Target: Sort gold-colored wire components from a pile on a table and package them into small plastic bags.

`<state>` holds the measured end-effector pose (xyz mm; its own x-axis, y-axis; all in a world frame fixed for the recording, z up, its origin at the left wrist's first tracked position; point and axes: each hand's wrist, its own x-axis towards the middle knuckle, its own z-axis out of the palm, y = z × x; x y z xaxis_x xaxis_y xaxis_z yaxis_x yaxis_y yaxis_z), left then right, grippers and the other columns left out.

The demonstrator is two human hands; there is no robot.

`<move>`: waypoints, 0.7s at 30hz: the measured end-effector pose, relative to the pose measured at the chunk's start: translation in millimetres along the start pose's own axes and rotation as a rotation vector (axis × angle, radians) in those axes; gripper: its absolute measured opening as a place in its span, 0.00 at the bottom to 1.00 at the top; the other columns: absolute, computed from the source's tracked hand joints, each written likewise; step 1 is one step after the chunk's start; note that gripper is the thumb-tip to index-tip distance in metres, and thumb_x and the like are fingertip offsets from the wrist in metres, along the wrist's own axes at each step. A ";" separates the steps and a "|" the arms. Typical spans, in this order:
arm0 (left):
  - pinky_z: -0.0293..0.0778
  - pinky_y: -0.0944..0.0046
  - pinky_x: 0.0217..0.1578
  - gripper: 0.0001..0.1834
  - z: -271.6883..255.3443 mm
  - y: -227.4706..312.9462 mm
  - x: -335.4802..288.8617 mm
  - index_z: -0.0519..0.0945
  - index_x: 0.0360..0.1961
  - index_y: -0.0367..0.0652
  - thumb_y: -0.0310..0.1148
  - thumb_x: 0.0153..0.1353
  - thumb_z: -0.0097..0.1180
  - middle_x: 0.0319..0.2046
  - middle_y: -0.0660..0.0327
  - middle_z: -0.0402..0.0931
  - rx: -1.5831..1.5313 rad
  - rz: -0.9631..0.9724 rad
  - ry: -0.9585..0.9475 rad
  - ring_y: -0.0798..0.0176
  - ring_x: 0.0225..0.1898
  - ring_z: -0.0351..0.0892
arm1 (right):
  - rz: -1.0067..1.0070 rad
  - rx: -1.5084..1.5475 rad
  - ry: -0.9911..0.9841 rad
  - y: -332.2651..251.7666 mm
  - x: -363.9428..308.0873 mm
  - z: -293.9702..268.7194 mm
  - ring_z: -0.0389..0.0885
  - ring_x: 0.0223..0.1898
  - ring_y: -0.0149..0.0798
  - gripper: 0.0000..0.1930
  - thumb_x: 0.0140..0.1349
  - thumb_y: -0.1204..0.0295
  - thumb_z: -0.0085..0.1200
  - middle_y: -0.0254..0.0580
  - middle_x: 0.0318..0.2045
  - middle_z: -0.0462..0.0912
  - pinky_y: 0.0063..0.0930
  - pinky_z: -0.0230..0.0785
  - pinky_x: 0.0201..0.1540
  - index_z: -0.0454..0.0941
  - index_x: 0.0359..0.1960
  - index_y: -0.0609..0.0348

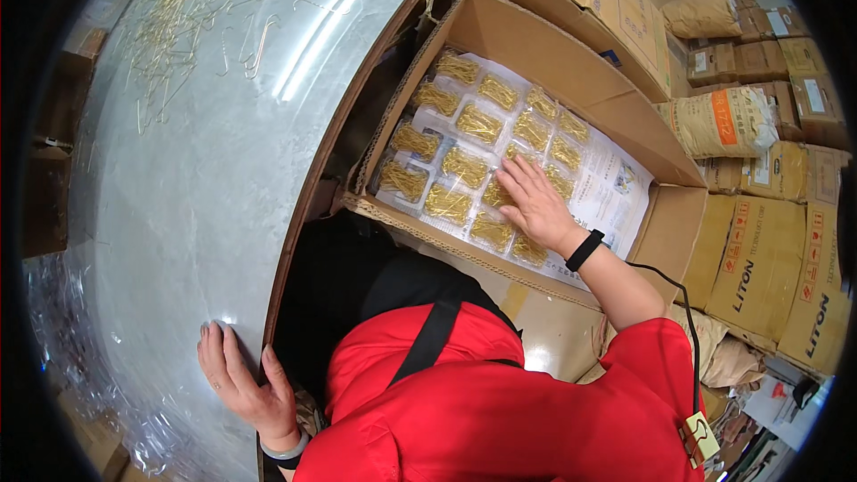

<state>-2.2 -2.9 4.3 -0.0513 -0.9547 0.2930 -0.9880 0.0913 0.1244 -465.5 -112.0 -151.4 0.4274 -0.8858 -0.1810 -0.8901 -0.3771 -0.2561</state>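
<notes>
My right hand [538, 203] is stretched flat over the packs in an open cardboard box [544, 31], its fingertips on or just above them. Each clear plastic pack [478, 124] holds a bundle of thin gold-coloured wire pieces. They lie in rows on a printed paper sheet [616, 192]; the packs under my palm are hidden. On the edge of the grey table, my left hand [243, 384] rests with fingers spread and holds nothing. Loose gold wire hooks [183, 22] lie scattered at the table's far left.
The grey table [205, 214] has a curved-looking dark edge beside the box. Crumpled clear plastic [80, 366] lies along the table's left side. Cartons [759, 259] and stuffed sacks [714, 120] are stacked on the right. A black cable [687, 303] runs from my right wristband.
</notes>
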 end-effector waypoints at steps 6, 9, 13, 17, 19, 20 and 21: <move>0.61 0.45 0.68 0.25 -0.3 1.2 1.3 0.72 0.65 0.33 0.26 0.67 0.57 0.66 0.44 0.69 -0.005 0.002 -0.005 0.38 0.68 0.67 | -0.006 -0.083 -0.015 -2.9 0.5 3.2 0.50 0.77 0.53 0.34 0.71 0.52 0.49 0.48 0.76 0.56 0.51 0.41 0.79 0.59 0.75 0.51; 0.61 0.45 0.68 0.26 -0.3 1.2 1.3 0.72 0.65 0.33 0.25 0.66 0.57 0.66 0.44 0.69 -0.008 0.003 -0.002 0.38 0.68 0.67 | -0.012 -0.103 0.011 -3.7 -0.5 3.7 0.50 0.78 0.54 0.34 0.71 0.52 0.49 0.48 0.76 0.56 0.51 0.41 0.79 0.60 0.74 0.51; 0.61 0.45 0.68 0.26 -0.3 1.1 0.7 0.72 0.65 0.33 0.25 0.66 0.57 0.66 0.44 0.69 -0.007 -0.003 -0.006 0.38 0.68 0.67 | -0.061 0.010 0.081 1.7 2.9 0.6 0.50 0.78 0.54 0.33 0.72 0.52 0.47 0.50 0.76 0.56 0.51 0.40 0.79 0.61 0.74 0.53; 0.61 0.45 0.68 0.26 -0.5 1.2 1.6 0.72 0.65 0.33 0.25 0.66 0.57 0.66 0.44 0.69 -0.008 0.003 -0.003 0.38 0.68 0.67 | 0.047 -0.033 0.239 26.2 34.6 -10.6 0.50 0.78 0.53 0.32 0.73 0.51 0.45 0.51 0.75 0.58 0.52 0.41 0.79 0.61 0.73 0.55; 0.61 0.45 0.68 0.26 -1.0 0.4 0.9 0.72 0.65 0.33 0.25 0.66 0.57 0.66 0.44 0.69 -0.005 0.002 -0.002 0.38 0.68 0.67 | 0.112 -0.101 0.299 47.9 57.2 -15.3 0.50 0.78 0.52 0.32 0.74 0.50 0.44 0.50 0.74 0.60 0.52 0.41 0.78 0.62 0.73 0.56; 0.61 0.45 0.68 0.26 -1.0 0.2 1.1 0.72 0.65 0.33 0.25 0.66 0.57 0.66 0.44 0.69 -0.004 0.002 -0.001 0.38 0.68 0.67 | 0.117 -0.146 0.280 58.1 65.5 -17.2 0.50 0.78 0.51 0.32 0.74 0.50 0.43 0.49 0.74 0.60 0.52 0.41 0.78 0.62 0.73 0.57; 0.61 0.45 0.68 0.26 -0.6 -0.3 1.3 0.72 0.65 0.33 0.25 0.66 0.57 0.66 0.44 0.69 0.000 0.006 0.002 0.38 0.68 0.67 | 0.118 -0.190 0.263 68.0 74.6 -18.3 0.50 0.78 0.51 0.32 0.74 0.50 0.43 0.48 0.74 0.60 0.53 0.42 0.78 0.62 0.73 0.57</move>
<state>-1.9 -4.0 5.1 -0.0570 -0.9536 0.2958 -0.9877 0.0971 0.1228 -497.1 -208.7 -164.9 0.2867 -0.9563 0.0581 -0.9550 -0.2901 -0.0624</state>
